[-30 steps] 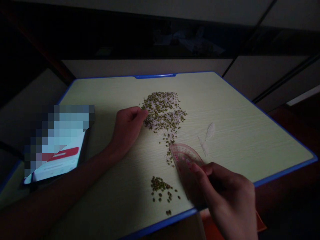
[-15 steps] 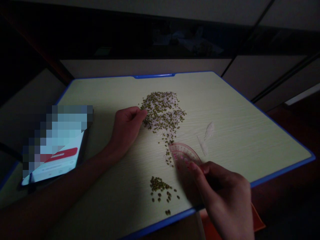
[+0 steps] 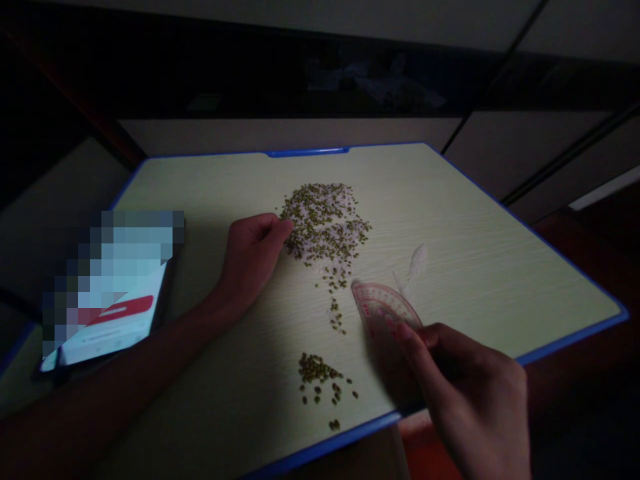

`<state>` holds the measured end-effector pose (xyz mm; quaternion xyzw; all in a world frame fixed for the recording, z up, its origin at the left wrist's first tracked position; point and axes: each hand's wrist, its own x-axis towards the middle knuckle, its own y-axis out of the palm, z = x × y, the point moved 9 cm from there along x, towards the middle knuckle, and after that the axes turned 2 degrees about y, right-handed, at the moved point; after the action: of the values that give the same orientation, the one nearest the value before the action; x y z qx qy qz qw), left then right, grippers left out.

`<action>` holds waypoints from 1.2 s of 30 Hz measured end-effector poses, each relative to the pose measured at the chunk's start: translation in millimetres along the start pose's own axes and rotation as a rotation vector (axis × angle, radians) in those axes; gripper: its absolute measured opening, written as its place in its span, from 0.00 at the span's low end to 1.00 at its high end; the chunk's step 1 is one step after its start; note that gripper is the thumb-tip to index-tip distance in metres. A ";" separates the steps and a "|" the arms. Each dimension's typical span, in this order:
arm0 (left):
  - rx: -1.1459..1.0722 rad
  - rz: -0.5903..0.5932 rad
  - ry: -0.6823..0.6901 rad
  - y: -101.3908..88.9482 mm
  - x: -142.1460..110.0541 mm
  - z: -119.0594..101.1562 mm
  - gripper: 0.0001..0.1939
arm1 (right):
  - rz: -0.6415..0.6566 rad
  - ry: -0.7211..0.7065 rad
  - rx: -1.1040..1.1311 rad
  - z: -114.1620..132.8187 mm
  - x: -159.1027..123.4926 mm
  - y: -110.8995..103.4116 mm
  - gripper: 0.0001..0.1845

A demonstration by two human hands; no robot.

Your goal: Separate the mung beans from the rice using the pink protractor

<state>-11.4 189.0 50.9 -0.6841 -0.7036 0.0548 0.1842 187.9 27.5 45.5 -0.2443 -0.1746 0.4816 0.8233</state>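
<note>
A protractor point(image 3: 383, 303), clear with red markings, is pinched between the thumb and fingers of my right hand point(image 3: 470, 387). Its tip is just right of a thin trail of green beans point(image 3: 336, 313). My left hand point(image 3: 257, 250) is closed at the left edge of a large pile of green beans mixed with white grains point(image 3: 325, 220); what its fingers hold, if anything, is hidden. Nearer to me lies a small heap of green beans point(image 3: 315, 368), with several loose ones around it. White grains point(image 3: 417, 259) form a small patch beyond the protractor.
Everything lies on a pale wood-grain tabletop point(image 3: 475, 233) with a blue rim point(image 3: 310, 153). A lit tablet or phone point(image 3: 125, 320), partly pixelated, stands at the left beyond my left forearm. Dark-fronted cabinetry point(image 3: 225, 80) rises behind the table.
My right hand has moved right with the protractor, drawing its tip away from the bean trail and closer to the white grains. My left hand stays at the pile.
</note>
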 end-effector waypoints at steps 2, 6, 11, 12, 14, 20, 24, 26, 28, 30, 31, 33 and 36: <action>-0.009 -0.001 0.012 0.0 0.3 -0.5 0.17 | 0.003 -0.012 0.009 2.3 -0.6 1.1 0.18; -0.024 0.000 0.045 0.1 1.6 -1.4 0.18 | 0.002 -0.001 0.027 4.2 -1.4 5.1 0.18; -0.021 0.009 0.027 0.8 2.3 0.8 0.17 | 0.019 0.009 0.029 2.9 -0.5 7.7 0.18; -0.021 0.009 0.024 0.9 2.3 0.9 0.17 | 0.013 0.014 0.021 1.9 -0.2 6.6 0.17; -0.021 0.001 0.023 0.2 2.0 0.6 0.18 | -0.005 0.023 0.002 -0.2 0.9 3.4 0.18; -0.010 -0.006 0.028 -0.6 1.5 -0.3 0.18 | -0.042 0.033 -0.015 -6.5 9.0 -7.1 0.18; -0.005 0.000 0.016 -0.7 0.9 -0.8 0.18 | -0.084 0.055 0.003 -13.0 14.8 -17.9 0.18; 0.009 -0.005 0.013 -1.3 0.3 -1.9 0.18 | -0.118 0.069 0.016 -15.6 15.6 -23.1 0.18; 0.014 -0.011 0.008 -1.8 -0.2 -2.8 0.18 | -0.134 0.077 0.036 -16.1 14.7 -24.4 0.18; 0.009 -0.009 0.005 -1.6 -0.6 -3.1 0.18 | -0.124 0.067 0.054 -13.3 12.8 -20.2 0.17; 0.004 -0.005 0.004 -1.1 -0.7 -3.0 0.18 | -0.113 0.057 0.063 -10.8 11.6 -16.7 0.17; -0.010 0.002 0.008 -0.4 -0.8 -2.9 0.18 | -0.079 0.033 0.077 -5.1 9.5 -7.7 0.17; -0.017 0.003 0.018 -0.2 -0.9 -3.2 0.18 | -0.018 0.013 0.088 1.2 7.6 5.5 0.17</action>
<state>-10.5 187.6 53.8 -0.6871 -0.7014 0.0429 0.1848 187.0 36.8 43.8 -0.2093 -0.1499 0.4798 0.8387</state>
